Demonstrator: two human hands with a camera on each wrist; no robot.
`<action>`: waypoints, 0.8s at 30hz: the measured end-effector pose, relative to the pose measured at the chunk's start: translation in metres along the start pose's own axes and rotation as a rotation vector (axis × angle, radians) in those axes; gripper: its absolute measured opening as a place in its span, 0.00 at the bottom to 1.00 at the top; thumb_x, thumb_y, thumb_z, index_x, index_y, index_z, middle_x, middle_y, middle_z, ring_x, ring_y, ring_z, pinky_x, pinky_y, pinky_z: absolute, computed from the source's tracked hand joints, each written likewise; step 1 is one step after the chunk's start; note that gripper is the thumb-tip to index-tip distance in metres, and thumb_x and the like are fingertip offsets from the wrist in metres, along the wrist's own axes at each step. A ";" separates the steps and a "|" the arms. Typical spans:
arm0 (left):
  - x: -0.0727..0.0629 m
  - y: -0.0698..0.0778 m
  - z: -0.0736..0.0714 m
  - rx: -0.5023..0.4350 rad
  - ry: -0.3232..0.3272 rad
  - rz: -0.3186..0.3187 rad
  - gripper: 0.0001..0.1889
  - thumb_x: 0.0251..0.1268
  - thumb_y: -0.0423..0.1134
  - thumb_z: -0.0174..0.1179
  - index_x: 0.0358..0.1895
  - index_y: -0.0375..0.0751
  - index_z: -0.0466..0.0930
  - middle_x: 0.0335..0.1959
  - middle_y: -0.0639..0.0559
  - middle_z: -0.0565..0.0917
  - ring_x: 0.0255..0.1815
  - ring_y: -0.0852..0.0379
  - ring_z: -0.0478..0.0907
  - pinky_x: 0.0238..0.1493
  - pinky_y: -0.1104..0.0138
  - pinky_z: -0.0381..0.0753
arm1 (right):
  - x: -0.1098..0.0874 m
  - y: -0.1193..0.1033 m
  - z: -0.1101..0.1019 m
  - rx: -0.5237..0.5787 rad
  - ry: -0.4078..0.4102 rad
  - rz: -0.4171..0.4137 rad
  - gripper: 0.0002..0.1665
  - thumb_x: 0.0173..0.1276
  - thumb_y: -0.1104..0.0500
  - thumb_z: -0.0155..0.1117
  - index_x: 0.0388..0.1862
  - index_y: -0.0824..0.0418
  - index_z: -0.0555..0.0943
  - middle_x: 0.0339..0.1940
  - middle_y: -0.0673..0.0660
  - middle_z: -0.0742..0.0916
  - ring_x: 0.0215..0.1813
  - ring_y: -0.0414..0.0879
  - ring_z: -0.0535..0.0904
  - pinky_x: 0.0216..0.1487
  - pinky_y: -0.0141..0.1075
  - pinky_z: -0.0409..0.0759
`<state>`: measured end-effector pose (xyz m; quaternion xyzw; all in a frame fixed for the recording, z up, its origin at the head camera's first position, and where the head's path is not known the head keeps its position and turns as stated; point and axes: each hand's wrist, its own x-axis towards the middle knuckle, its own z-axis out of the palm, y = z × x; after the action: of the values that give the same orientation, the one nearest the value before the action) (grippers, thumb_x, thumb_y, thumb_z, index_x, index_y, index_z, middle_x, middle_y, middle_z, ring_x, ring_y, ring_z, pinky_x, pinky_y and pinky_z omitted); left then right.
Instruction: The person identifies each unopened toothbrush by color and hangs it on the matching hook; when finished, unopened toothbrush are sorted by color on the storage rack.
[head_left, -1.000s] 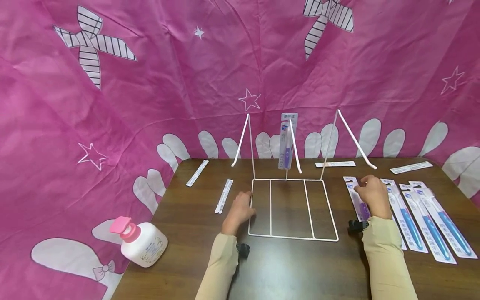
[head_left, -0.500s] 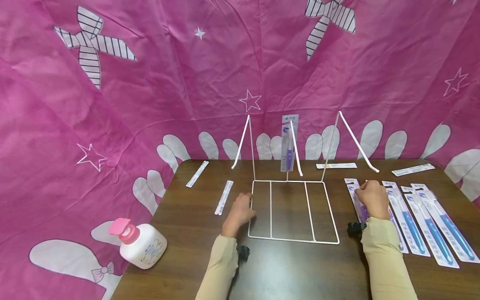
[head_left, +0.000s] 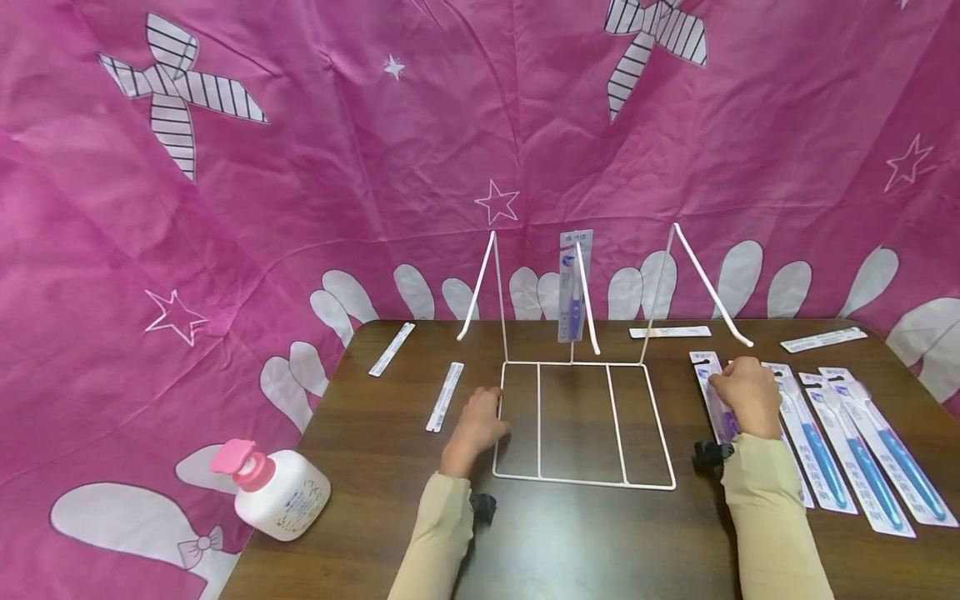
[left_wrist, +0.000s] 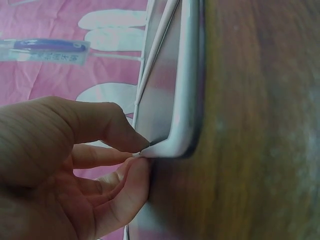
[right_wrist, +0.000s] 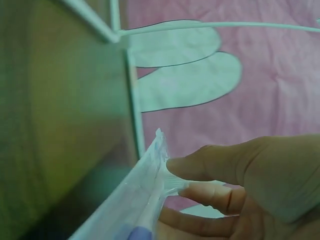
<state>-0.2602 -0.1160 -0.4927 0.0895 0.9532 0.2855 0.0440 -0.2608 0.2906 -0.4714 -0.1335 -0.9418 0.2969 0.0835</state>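
My left hand (head_left: 477, 425) pinches the left side wire of a white wire display rack (head_left: 585, 481); in the left wrist view the thumb and fingertips meet around the wire of its base (left_wrist: 185, 85). On the right, my right hand (head_left: 748, 396) holds a packaged toothbrush (head_left: 703, 367) with a purple handle. The right wrist view has thumb and index finger pinching the edge of this clear pack (right_wrist: 140, 195), which is tilted; the hand hides part of it in the head view. Another purple toothbrush pack (head_left: 576, 287) hangs on the rack's middle hook.
Several packaged toothbrushes with blue handles (head_left: 862, 450) lie to the right of my right hand. Narrow white strips (head_left: 446, 397) lie around the rack. A white pump bottle (head_left: 285, 497) with a pink top stands at the left table edge. Pink cloth (head_left: 337, 167) hangs behind.
The upper end of the toothbrush pack under my right hand sits slightly higher in view than half a second ago. My left hand stays at the rack. The head view has shifted slightly.
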 end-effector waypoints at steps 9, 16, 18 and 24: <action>-0.001 0.001 0.001 0.007 0.008 0.006 0.30 0.48 0.29 0.71 0.59 0.27 0.76 0.47 0.34 0.77 0.48 0.35 0.77 0.53 0.44 0.77 | -0.013 -0.019 -0.024 0.045 0.157 -0.117 0.14 0.58 0.62 0.65 0.31 0.77 0.82 0.29 0.75 0.84 0.37 0.77 0.78 0.33 0.59 0.72; -0.001 0.002 0.001 -0.009 0.015 0.014 0.31 0.47 0.29 0.72 0.60 0.26 0.76 0.48 0.34 0.77 0.48 0.34 0.78 0.53 0.44 0.77 | -0.026 -0.038 -0.049 0.086 0.241 -0.119 0.13 0.60 0.63 0.63 0.33 0.75 0.79 0.32 0.75 0.83 0.41 0.77 0.76 0.41 0.63 0.70; -0.002 0.002 0.001 -0.010 0.014 0.008 0.31 0.48 0.29 0.72 0.60 0.26 0.76 0.48 0.34 0.77 0.48 0.34 0.77 0.53 0.44 0.77 | -0.030 -0.043 -0.055 0.098 0.265 -0.115 0.13 0.60 0.63 0.63 0.35 0.75 0.79 0.33 0.75 0.83 0.40 0.76 0.76 0.41 0.62 0.69; -0.001 0.001 0.001 0.002 0.013 0.010 0.31 0.48 0.31 0.73 0.59 0.26 0.76 0.47 0.34 0.77 0.48 0.35 0.78 0.52 0.44 0.77 | -0.048 -0.061 -0.074 0.126 0.305 -0.090 0.17 0.64 0.60 0.64 0.43 0.76 0.78 0.38 0.74 0.84 0.41 0.71 0.76 0.38 0.56 0.70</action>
<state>-0.2591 -0.1146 -0.4928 0.0927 0.9533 0.2853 0.0363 -0.2104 0.2682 -0.3793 -0.1291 -0.9027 0.3278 0.2469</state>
